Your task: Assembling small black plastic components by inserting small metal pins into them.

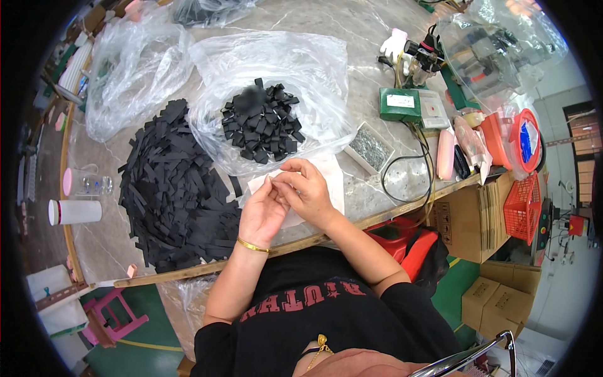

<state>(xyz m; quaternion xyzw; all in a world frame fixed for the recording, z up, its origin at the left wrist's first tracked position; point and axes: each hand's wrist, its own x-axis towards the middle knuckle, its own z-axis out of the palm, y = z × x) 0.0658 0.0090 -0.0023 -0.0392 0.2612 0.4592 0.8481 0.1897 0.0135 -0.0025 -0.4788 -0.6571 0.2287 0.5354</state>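
Observation:
My left hand (260, 217) and my right hand (306, 193) meet over a pale sheet (331, 179) at the table's near edge. Fingertips of both are pinched together; whatever they grip is too small or hidden to make out. Left of them spreads a big heap of flat black strips (166, 201), with one loose strip (235, 186) close to my left hand. Beyond my hands, short folded black pieces (264, 129) lie piled on a clear plastic bag (326, 69). A shallow box of small metal parts (372, 148) sits to the right of the sheet.
Another clear bag (138, 69) lies far left. A white bottle (76, 212) and a glass cup (91, 183) stand at the left edge. On the right are a green box (399, 104), a looped cable (392, 195) and an orange-red tub (496, 141). A wooden strip (301, 245) edges the table.

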